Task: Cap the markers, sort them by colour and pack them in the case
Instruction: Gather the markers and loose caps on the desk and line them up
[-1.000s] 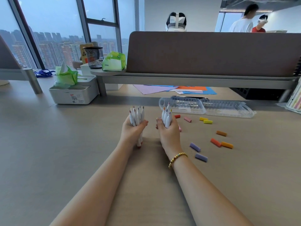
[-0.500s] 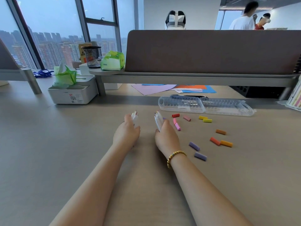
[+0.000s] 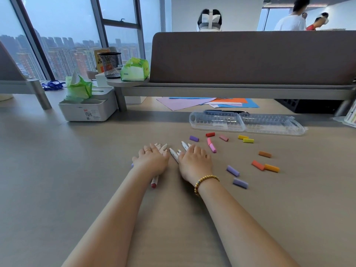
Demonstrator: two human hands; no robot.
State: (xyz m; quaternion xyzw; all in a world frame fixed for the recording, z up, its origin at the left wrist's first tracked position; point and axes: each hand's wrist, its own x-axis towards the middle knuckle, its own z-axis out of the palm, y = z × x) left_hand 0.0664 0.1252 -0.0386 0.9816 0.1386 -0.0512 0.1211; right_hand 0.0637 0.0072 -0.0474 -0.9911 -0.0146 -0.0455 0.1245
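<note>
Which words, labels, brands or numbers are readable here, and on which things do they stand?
None can be read.
White box: red and white sticker, print too small.
Green packet: label blurred.
Yellow card behind mesh cup: print blurred.
Case: label unreadable.

A wood-toned desk [image 3: 57,189] is seen beneath a brown partition screen [image 3: 250,56] set on a grey shelf [image 3: 231,89]. A white organiser box [image 3: 88,110], with a green tissue pack [image 3: 78,88] standing in it, is placed at left. A black mesh pen cup [image 3: 110,64] and a second green tissue pack [image 3: 134,70] are set on the shelf's rounded end. Sheets of coloured paper [image 3: 208,102] are spread under the shelf. A city skyline is framed by tall windows [image 3: 63,35]. Other people [image 3: 292,18] are glimpsed behind the screen.
</note>
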